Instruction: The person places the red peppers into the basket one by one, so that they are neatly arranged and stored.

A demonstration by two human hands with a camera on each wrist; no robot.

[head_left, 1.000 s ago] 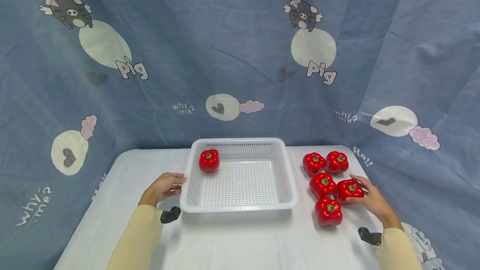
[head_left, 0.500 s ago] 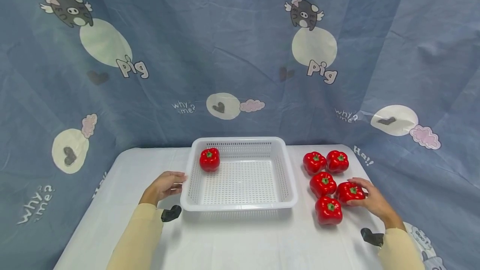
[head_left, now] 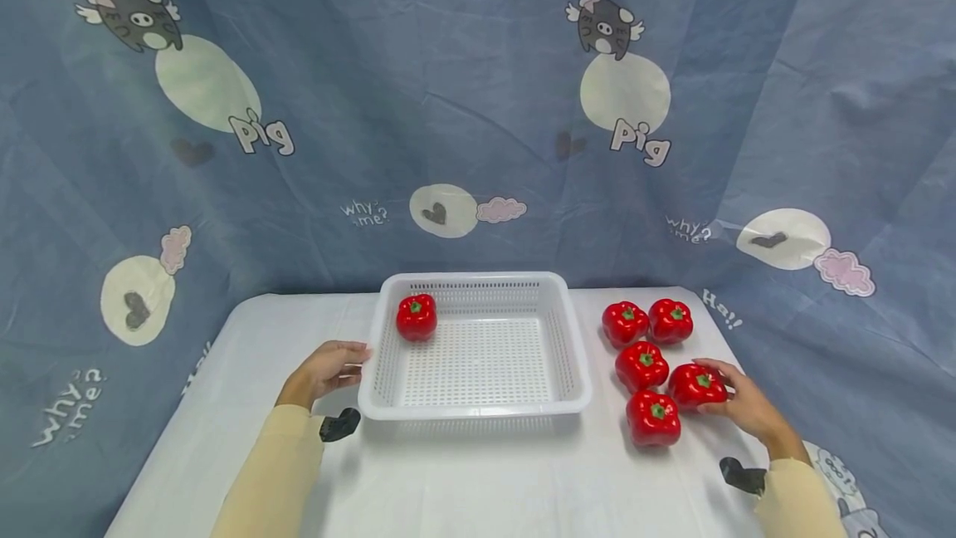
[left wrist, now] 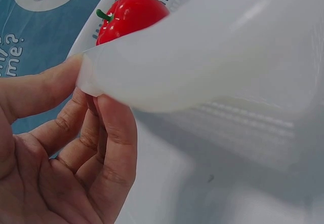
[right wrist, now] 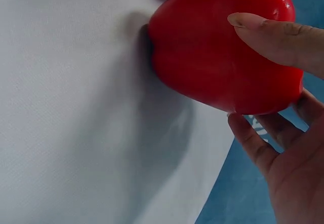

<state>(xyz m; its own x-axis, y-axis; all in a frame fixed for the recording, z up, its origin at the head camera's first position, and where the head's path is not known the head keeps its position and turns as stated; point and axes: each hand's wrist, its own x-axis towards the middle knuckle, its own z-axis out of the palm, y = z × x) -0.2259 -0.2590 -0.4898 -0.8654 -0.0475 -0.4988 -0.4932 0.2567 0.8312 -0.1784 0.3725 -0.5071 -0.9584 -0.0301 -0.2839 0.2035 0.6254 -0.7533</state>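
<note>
My left hand (head_left: 327,372) pinches the left rim of a white plastic basket (head_left: 478,414) between thumb and fingers; the left wrist view shows the thumb on top of the rim and fingertips beneath. Inside the basket, at its far left corner, sits one red bell pepper (head_left: 416,318) with a green stem. On the right side of the table, my right hand (head_left: 747,407) grips another red bell pepper (right wrist: 223,46) from its right side. The right wrist view has the thumb along one side of that pepper and fingertips against the other.
Several more red bell peppers (head_left: 641,366) stand clustered just left of the right hand, the closest one beside the gripped pepper. A white cloth covers the table (head_left: 478,480). Behind and beside it hangs a blue printed curtain (head_left: 478,106).
The right hand and its pepper have shifted slightly toward me, and the pepper's stem now leans a little more to the right. The left hand and basket stay put.
</note>
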